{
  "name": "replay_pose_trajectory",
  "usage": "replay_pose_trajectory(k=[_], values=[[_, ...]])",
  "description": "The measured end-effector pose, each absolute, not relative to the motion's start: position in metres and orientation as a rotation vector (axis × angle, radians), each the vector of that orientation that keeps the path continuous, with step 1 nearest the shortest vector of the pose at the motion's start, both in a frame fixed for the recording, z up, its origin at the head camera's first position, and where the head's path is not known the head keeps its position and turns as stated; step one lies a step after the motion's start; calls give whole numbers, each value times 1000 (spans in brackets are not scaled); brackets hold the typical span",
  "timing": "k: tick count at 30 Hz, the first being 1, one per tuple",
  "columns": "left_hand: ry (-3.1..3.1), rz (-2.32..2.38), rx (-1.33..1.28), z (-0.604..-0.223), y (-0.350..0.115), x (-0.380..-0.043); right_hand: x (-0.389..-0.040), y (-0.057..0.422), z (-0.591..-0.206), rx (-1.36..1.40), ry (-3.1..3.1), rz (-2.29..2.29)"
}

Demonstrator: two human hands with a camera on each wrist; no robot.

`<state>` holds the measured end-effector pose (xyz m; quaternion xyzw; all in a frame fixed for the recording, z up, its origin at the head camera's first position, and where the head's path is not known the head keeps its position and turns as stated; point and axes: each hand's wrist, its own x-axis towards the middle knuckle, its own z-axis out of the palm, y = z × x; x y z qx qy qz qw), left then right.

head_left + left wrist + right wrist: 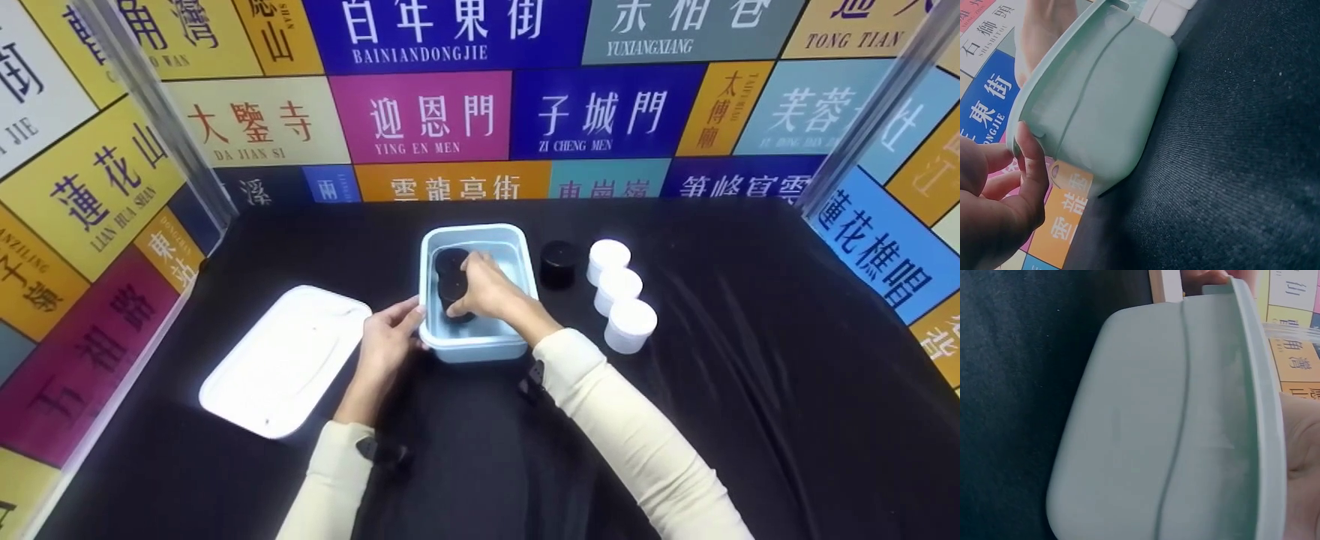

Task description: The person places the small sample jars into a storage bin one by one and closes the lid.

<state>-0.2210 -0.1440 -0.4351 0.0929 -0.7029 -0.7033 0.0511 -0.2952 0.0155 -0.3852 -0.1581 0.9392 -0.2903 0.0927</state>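
Right grip (491, 289): reaching over the near right side of the pale blue box (480, 351) and down into it, clamped on the nearer black jar, thumb on its near side and fingers on its far right.
Nearer black jar (452, 286): inside the box, toward the left wall, directly under the right grip and between thumb and fingers; from here I can't tell whether its base touches the box floor.
Farther black jar (450, 257): also in the box, just beyond the held one and close by the right fingertips; I can't make out whether they touch it.
Left grip (388, 334): outside the box at its left side, thumb and fingers pinching the rim (1033, 90).
White lid (289, 364): lying on the desk (457, 465) to the left, near the left grip.
Lone black jar (558, 262): upright on the desk, just right of the box.
White jars (619, 291): three of them, upright in a slanting row right of the lone black jar.
Sleeves (637, 442): cream, with a dark device at each wrist.
Backdrop panels (420, 116): bright blocks of colour with lettering behind the desk.
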Motion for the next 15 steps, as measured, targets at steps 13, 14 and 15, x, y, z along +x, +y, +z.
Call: replay_pose_trajectory(k=[13, 14, 15], values=[[-2144, -2138, 294, -435, -144, -222, -296, 11, -395, -410, 2771, -895], [-2145, -2137, 292, -435, -144, -222, -296, 11, -395, -410, 2768, -895], [-2146, -2136, 292, -435, -144, -222, -295, 11, -394, -409, 2765, -896]])
